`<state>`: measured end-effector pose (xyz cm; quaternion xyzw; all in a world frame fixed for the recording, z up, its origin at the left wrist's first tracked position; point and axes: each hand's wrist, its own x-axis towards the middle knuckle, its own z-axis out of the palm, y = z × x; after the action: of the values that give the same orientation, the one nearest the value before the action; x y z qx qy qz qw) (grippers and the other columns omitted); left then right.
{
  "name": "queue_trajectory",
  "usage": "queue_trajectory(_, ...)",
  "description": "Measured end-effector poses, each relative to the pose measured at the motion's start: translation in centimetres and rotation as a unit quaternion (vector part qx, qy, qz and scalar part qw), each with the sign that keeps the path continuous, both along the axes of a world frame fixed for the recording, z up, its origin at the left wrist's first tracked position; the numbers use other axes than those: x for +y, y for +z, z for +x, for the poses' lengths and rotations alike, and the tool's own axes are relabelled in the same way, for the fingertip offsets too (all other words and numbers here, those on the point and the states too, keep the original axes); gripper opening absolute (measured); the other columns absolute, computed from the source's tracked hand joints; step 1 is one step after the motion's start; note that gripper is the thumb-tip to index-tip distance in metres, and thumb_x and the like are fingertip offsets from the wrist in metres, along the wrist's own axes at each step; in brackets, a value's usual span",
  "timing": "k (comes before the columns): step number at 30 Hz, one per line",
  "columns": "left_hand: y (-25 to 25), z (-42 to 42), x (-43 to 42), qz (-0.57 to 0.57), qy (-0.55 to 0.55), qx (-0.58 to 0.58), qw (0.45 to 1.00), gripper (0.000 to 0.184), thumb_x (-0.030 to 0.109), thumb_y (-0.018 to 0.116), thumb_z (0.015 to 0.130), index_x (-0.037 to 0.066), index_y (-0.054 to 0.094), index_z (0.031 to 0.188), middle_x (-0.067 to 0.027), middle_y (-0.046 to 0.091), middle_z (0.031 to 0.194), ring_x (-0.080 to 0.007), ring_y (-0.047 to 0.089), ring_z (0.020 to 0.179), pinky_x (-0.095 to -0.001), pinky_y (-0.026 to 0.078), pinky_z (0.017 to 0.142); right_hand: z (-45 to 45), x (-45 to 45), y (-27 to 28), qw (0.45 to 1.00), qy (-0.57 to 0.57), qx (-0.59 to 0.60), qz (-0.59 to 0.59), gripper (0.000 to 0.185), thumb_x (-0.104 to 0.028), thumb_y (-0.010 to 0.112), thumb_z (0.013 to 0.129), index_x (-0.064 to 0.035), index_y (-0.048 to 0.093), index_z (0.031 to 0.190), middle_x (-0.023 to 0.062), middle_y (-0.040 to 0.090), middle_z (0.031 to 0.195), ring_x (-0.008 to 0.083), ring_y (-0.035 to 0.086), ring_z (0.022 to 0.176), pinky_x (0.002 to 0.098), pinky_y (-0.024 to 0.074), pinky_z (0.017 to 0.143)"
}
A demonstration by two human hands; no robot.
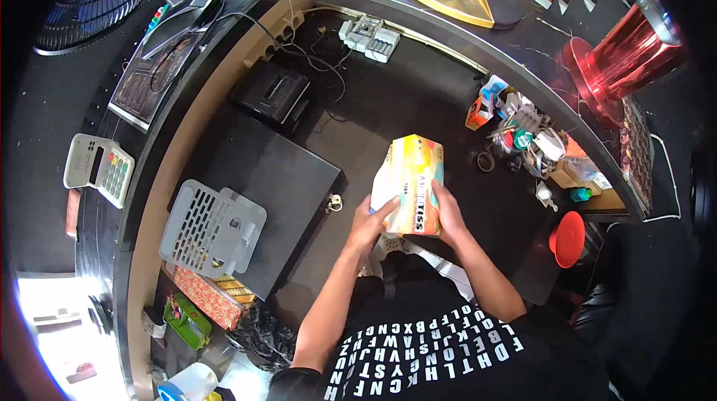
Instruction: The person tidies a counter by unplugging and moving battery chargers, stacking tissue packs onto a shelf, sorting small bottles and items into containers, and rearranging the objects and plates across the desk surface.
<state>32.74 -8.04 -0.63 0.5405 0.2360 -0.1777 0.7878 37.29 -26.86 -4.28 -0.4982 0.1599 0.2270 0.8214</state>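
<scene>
Left hand (366,223) and right hand (449,214) clamped on a yellow-and-orange, box-shaped pack (417,181).
It sits between them, before the person's body; beyond, to the left, a grey perforated plastic tray (193,231) lies on a black flat-topped cabinet (280,177), with a boxy black printer (275,93) farther off.

- I see a black T-shirt (441,304) over the torso — dark cloth under bold printing.
- Across that shirt I pick out white block capitals (432,360) in several rows, like a jumbled letter grid.
- The sleeves (295,380) look black and short to me, leaving both forearms (328,300) uncovered.
- At my distance, the left hand (364,228) and right hand (450,214) show bare — fingers, knuckles and wrists alike.
</scene>
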Motion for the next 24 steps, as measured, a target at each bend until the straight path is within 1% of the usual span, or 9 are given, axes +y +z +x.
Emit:
queue_trajectory(6,-2.5,0.9,0.1,0.054,0.13,-0.097,0.985,0.033,0.021,0.06,0.096,-0.003,0.056,0.117,-0.011,0.065,0.11,-0.0159,0.06,0.101,-0.0304,0.046,0.086,2.2,-2.4,0.9,0.999,-0.034,-0.038,-0.008,0.041,-0.032,0.056,0.098,0.0,0.052,0.122,0.011,0.064,0.105,0.0161,0.066,0.089,0.0312,0.0544,0.078)
queue_trajectory(8,0.4,1.1,0.8,0.153,0.152,-0.145,0.966,0.025,0.02,0.06,0.096,-0.001,0.057,0.109,-0.0077,0.064,0.103,-0.0136,0.058,0.094,-0.0301,0.045,0.084,2.8,-2.8,1.7,0.989,-0.084,-0.063,-0.107,0.042,-0.03,0.06,0.096,-0.0004,0.05,0.124,0.0121,0.063,0.105,0.016,0.064,0.089,0.0309,0.0532,0.078)
queue_trajectory(12,4.7,2.0,1.8,0.059,0.266,-0.214,0.938,0.027,0.017,0.059,0.096,-0.002,0.056,0.116,-0.0067,0.063,0.108,-0.0131,0.057,0.1,-0.0312,0.045,0.088,3.6,-3.0,-0.5,0.947,-0.127,-0.107,-0.275,0.048,-0.027,0.066,0.093,-0.0011,0.045,0.127,0.0138,0.062,0.106,0.0158,0.062,0.093,0.0309,0.0512,0.079)
queue_trajectory(14,6.2,3.0,1.4,-0.104,0.274,-0.209,0.933,0.034,0.011,0.058,0.096,-0.003,0.053,0.127,-0.0097,0.062,0.119,-0.0167,0.061,0.104,-0.0325,0.048,0.09,3.8,-1.7,-0.7,0.961,-0.103,-0.105,-0.234,0.045,-0.028,0.061,0.096,-0.0022,0.045,0.129,0.0134,0.06,0.112,0.0164,0.058,0.102,0.0316,0.049,0.085)
queue_trajectory(17,3.7,4.8,-0.1,-0.033,0.164,-0.141,0.976,0.04,0.013,0.061,0.094,-0.005,0.05,0.128,-0.0117,0.062,0.12,-0.0179,0.061,0.106,-0.0321,0.049,0.09,4.2,-0.4,1.8,0.999,-0.031,-0.037,-0.023,0.062,-0.052,0.039,0.101,-0.0024,0.041,0.138,0.0116,0.05,0.134,0.0194,0.048,0.123,0.0351,0.0373,0.106)
queue_trajectory(18,4.3,5.1,-1.0,0.084,0.107,-0.073,0.988,0.046,0.016,0.063,0.093,-0.007,0.048,0.13,-0.0141,0.061,0.12,-0.02,0.06,0.109,-0.0325,0.047,0.094,4.2,-0.3,2.6,0.999,-0.02,-0.005,0.045,0.065,-0.054,0.038,0.1,-0.0025,0.041,0.139,0.0127,0.049,0.137,0.0223,0.049,0.124,0.0371,0.0374,0.106)
queue_trajectory(20,-2.3,4.9,-2.9,0.366,0.096,-0.19,0.906,0.059,0.029,0.069,0.088,-0.008,0.049,0.129,-0.0224,0.063,0.114,-0.0319,0.061,0.108,-0.0374,0.046,0.095,3.4,0.4,3.0,0.994,-0.026,-0.026,0.104,0.057,-0.045,0.043,0.101,-0.0015,0.043,0.137,0.0106,0.055,0.13,0.0191,0.054,0.119,0.0362,0.0413,0.103)
queue_trajectory(21,-2.8,4.6,-3.3,0.368,0.1,-0.217,0.899,0.059,0.027,0.065,0.09,-0.008,0.044,0.134,-0.027,0.059,0.12,-0.0371,0.057,0.115,-0.0385,0.044,0.098,3.5,-0.6,-2.5,0.996,0.006,-0.084,0.001,0.052,-0.035,0.052,0.1,-0.0018,0.042,0.138,0.0119,0.055,0.13,0.0185,0.056,0.117,0.0354,0.044,0.101)
queue_trajectory(24,-2.6,4.5,-3.3,0.148,-0.014,-0.203,0.968,0.06,0.024,0.061,0.092,-0.006,0.04,0.139,-0.0272,0.051,0.133,-0.0335,0.051,0.125,-0.0368,0.041,0.102,2.7,2.0,0.6,0.984,-0.014,-0.138,-0.114,0.052,-0.007,0.066,0.088,-0.0006,0.042,0.133,0.0105,0.061,0.119,0.0183,0.06,0.106,0.0319,0.049,0.093)
